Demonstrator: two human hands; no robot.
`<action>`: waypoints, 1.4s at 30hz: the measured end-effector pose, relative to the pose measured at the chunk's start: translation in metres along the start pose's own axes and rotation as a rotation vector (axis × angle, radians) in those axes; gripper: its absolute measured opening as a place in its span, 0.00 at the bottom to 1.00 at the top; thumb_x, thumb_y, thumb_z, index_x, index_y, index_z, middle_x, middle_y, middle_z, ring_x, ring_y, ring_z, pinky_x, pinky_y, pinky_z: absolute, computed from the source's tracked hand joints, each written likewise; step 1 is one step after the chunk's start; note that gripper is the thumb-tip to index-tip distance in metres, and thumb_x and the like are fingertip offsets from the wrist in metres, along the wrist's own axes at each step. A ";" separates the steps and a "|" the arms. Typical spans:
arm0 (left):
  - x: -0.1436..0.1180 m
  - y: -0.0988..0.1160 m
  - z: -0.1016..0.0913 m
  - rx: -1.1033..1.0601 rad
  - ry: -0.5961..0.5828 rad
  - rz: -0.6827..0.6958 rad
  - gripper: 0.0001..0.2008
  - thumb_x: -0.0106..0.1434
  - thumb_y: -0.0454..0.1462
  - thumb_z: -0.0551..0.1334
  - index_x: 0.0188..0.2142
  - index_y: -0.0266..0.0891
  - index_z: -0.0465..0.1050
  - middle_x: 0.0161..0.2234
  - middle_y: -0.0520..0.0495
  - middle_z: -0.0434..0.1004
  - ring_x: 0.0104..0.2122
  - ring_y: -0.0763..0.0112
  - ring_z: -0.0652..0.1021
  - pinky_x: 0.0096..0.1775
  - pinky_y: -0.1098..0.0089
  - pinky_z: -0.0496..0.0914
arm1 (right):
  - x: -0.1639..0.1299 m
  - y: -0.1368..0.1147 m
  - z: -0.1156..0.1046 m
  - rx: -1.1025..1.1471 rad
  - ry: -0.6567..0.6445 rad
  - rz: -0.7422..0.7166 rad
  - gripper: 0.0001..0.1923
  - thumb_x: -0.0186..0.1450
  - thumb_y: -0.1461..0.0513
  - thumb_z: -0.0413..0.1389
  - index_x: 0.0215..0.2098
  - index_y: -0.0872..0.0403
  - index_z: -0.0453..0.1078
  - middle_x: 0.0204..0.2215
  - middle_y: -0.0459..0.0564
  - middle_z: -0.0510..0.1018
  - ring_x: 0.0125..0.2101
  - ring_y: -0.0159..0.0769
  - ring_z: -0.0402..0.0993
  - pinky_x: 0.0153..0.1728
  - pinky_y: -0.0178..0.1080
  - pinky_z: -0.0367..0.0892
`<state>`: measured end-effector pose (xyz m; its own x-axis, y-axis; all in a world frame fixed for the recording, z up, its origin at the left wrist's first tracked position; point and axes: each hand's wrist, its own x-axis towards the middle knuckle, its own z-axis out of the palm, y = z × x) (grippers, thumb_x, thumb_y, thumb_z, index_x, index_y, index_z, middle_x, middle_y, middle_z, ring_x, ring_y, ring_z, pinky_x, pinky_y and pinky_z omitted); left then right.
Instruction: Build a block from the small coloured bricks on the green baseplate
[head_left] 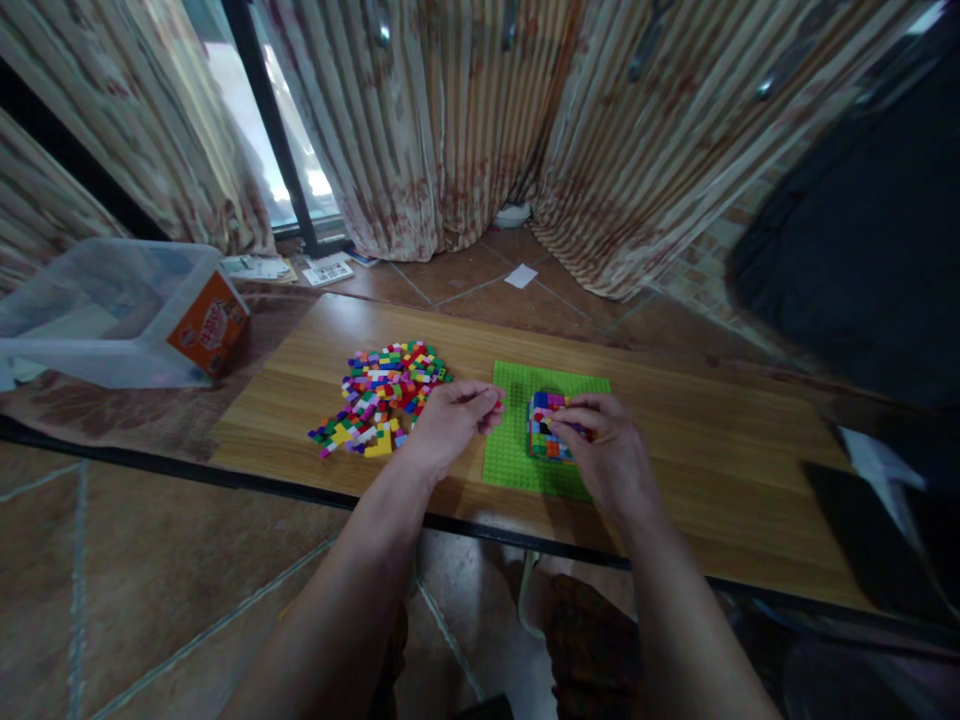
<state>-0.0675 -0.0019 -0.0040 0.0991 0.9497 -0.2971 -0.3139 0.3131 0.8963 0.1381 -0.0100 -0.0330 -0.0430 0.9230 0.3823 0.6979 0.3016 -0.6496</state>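
A green baseplate (510, 440) lies on the wooden table, bearing a block of many-coloured toy bricks (551, 445). My right hand (611, 445) is over this block, thumb and fingers pinched at its top; a small brick, partly hidden, seems to sit at the fingertips. Above the plate's left edge is my left hand (454, 420), fingers closed on a small red brick (498, 406). Left of that hand spreads a loose heap of small bricks (390, 385) in mixed colours, with larger yellow pieces at its near side.
The wooden table (720, 470) runs across the view. A clear plastic bin (112, 360) with an orange label stands at the left. Dark flat objects (862, 530) and papers lie at the right end. Striped curtains (480, 130) hang behind the table.
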 end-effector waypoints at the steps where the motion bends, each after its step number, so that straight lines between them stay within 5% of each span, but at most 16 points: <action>1: 0.000 0.000 0.000 -0.001 0.000 0.003 0.07 0.56 0.37 0.69 0.29 0.33 0.77 0.23 0.51 0.74 0.24 0.78 0.72 0.28 0.76 0.65 | 0.000 0.001 0.001 -0.007 0.002 0.000 0.08 0.63 0.57 0.60 0.31 0.47 0.81 0.38 0.51 0.76 0.42 0.43 0.72 0.44 0.49 0.67; 29: 0.001 -0.004 0.000 0.045 0.031 0.037 0.05 0.55 0.36 0.67 0.28 0.34 0.77 0.21 0.52 0.73 0.22 0.79 0.71 0.26 0.77 0.65 | 0.010 0.004 0.010 -0.045 0.026 -0.078 0.08 0.62 0.59 0.60 0.26 0.49 0.78 0.32 0.49 0.75 0.36 0.40 0.72 0.40 0.45 0.65; 42: 0.000 -0.002 0.006 -0.018 0.051 -0.026 0.09 0.60 0.25 0.58 0.30 0.32 0.77 0.24 0.49 0.77 0.26 0.77 0.77 0.35 0.74 0.71 | 0.007 0.001 0.006 0.050 0.049 -0.021 0.06 0.63 0.58 0.60 0.30 0.50 0.78 0.34 0.49 0.77 0.37 0.40 0.73 0.41 0.44 0.67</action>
<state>-0.0616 -0.0027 -0.0040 0.0596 0.9396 -0.3369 -0.3289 0.3372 0.8821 0.1344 -0.0015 -0.0350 -0.0210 0.9041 0.4268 0.6606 0.3330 -0.6728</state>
